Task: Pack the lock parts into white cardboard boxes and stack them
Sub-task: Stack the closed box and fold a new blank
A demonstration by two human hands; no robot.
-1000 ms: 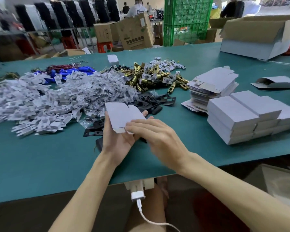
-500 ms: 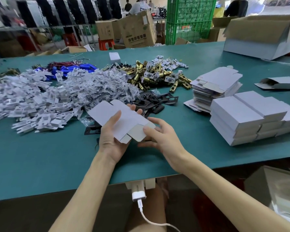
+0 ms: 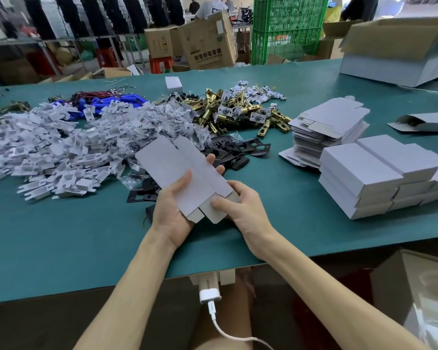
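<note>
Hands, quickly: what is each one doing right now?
Left hand: holds the white cardboard box, thumb on top.
Right hand: pinches the same box's end flap.

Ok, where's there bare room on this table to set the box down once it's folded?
Bare green table lies left of the left hand, between the white insert pile and the near edge; a narrower strip runs between the right hand and the closed boxes. Beyond the hands it's crowded: black plates, brass latches.
</note>
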